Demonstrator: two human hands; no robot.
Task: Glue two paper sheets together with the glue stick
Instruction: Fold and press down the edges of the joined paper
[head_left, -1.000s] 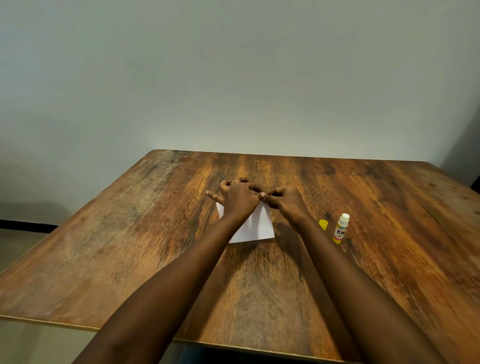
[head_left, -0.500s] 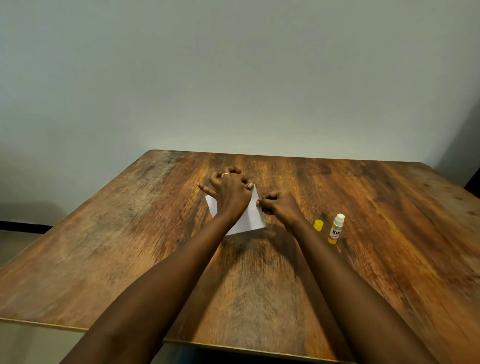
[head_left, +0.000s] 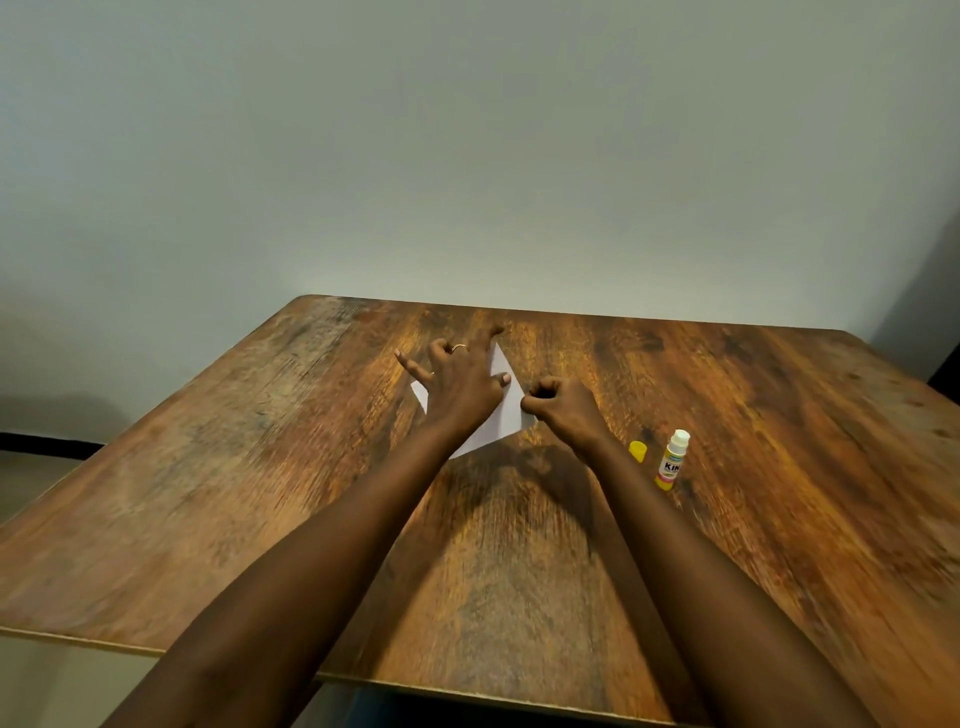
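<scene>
White paper (head_left: 511, 415) lies under spread left fingers (head_left: 442, 351) — curled right fingers (head_left: 544, 387) pinch its right edge.

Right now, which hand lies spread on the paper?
The left hand, fingers splayed over the white paper; the right hand is curled at its edge.

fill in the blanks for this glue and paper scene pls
1. The glue stick stands ____ on the table.
2. Its loose cap, lying beside it, is coloured ____.
3. The left hand rests with fingers spread on the white ____.

Missing words: upright; yellow; paper
</scene>
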